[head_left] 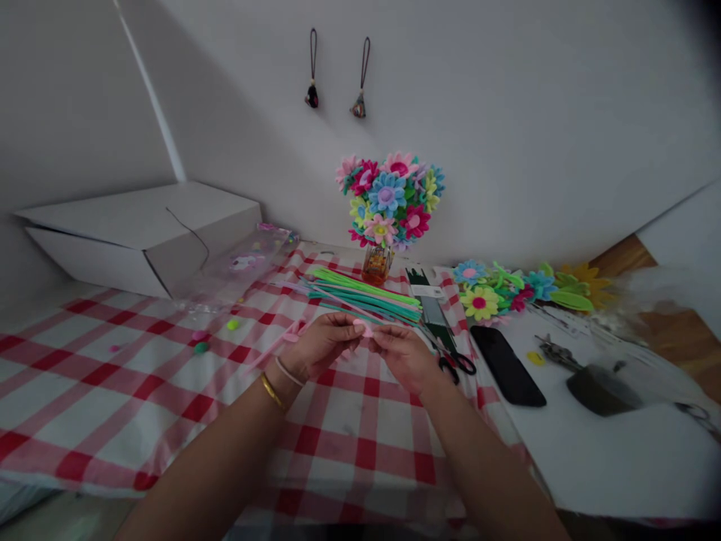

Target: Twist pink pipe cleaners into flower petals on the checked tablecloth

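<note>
Left hand (321,344) and right hand (401,353) meet above the checked desk (140,391), fingertips pinched together on a small pink piece (363,327) held between them. Bundle of coloured stems (366,297) lies just behind; scissors (457,363) lie beside the right hand.

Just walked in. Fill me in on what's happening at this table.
A person sits at a red-checked tablecloth, with the left hand and right hand brought together, pinching a small pink piece between the fingertips. Just beyond lies a bundle of green and pink pipe cleaners. A jar of finished felt flowers stands behind, more loose flowers lie to the right, and scissors and a black phone rest nearby.
</note>
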Demonstrator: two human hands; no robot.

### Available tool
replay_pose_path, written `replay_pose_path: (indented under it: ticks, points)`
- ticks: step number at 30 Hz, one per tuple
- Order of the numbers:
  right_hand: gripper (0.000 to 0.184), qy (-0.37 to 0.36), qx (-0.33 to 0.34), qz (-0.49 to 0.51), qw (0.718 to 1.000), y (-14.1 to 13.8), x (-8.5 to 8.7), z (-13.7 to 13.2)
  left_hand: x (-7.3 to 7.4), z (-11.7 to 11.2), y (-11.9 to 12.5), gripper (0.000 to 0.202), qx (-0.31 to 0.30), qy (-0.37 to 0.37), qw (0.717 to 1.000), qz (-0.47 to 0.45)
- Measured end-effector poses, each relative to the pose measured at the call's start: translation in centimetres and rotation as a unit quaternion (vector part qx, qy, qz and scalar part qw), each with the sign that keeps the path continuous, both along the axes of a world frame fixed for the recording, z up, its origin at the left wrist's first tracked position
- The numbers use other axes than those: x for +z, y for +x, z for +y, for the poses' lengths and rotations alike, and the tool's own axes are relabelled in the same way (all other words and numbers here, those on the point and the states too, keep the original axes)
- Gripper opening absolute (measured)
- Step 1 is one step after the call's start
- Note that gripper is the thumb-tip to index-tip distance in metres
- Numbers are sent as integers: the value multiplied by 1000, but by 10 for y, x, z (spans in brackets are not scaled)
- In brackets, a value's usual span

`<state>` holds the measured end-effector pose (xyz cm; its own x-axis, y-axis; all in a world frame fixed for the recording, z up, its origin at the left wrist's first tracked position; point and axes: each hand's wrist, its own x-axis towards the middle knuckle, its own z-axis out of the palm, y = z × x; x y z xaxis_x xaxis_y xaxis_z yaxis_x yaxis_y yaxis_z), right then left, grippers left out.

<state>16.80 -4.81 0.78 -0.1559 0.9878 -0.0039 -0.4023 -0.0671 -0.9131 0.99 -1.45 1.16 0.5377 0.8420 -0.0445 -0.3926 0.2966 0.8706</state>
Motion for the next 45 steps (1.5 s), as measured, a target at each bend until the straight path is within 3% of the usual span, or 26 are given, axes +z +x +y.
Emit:
replay_pose_path:
  ticks: [4,9,14,20,27,32,35,37,39,42,45]
  points:
    - [18,-19,4,-24,1000,0,1,-1,2,0,1,16,14,17,1000,10]
    - [15,7,-17,-68,998,-1,-1,0,4,-3,1,18,-7,18,999,28]
    - [11,54,-31,-85,994,-3,-6,1,3,-2,2,19,10,12,999,31]
    - [15,62,-36,-117,991,-5,-8,1,1,-2,3,16,6,-4,1000,-2]
    - [20,51,-31,-114,992,-3,-13,6,5,0,3,13,44,-1,999,3]
    - [20,34,-46,-115,992,-3,-12,7,-1,5,2,17,45,8,999,29]
    - [18,4,-71,-121,990,-1,-9,7,-5,11,-1,21,100,38,991,74]
    - [17,-9,-94,-123,988,0,-8,7,-5,16,-6,23,169,87,972,139]
    - [17,-18,-104,-122,987,2,-9,8,-4,23,-16,22,239,158,926,247]
    - [19,-36,-100,-123,987,2,-13,11,-2,33,-35,18,286,262,799,459]
    - [21,-47,-84,-105,990,-1,-17,13,-1,38,-51,12,234,296,691,616]
